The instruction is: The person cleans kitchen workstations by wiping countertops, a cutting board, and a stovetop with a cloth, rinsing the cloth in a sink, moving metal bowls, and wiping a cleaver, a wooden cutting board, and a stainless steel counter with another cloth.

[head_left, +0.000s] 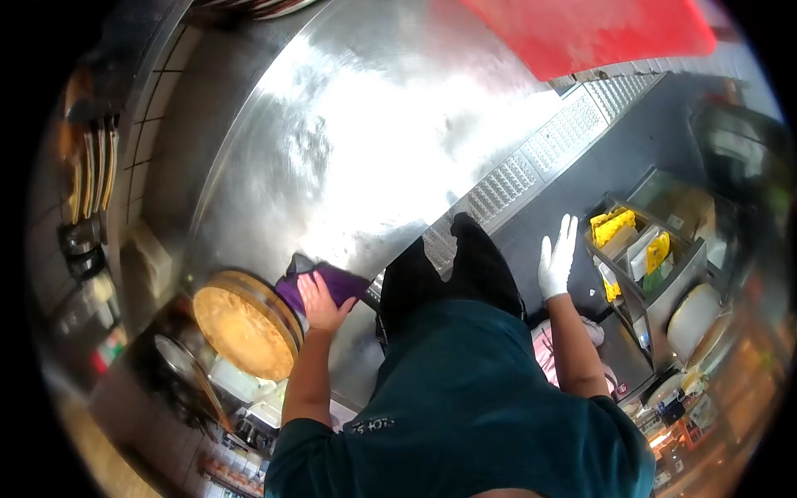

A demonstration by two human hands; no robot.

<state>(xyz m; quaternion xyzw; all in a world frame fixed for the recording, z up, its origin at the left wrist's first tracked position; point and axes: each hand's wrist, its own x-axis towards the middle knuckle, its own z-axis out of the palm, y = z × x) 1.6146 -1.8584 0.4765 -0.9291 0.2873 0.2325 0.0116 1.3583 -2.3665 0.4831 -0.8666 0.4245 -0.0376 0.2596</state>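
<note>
Bare and pressed against a bunched purple cloth (pixel 342 282) is my left hand (pixel 322 303). Its fingers lie over the cloth, with the thumb out to the side; a dark fold shows beyond the fingertips. The cloth is on the edge of a shiny steel worktop (pixel 274 191), beside a thick round wooden chopping block (pixel 245 324). My right hand (pixel 558 259) wears a white glove. It is raised off to the right with its fingers stretched out and nothing in it, above the dark floor and near a metal rack.
The metal rack (pixel 701 257) at the right holds yellow-handled items. A perforated metal strip (pixel 502 189) runs along the worktop's edge. A red board (pixel 598 33) is at the top. Knives (pixel 100 170) hang at the far left. A pan (pixel 176 357) is below the chopping block.
</note>
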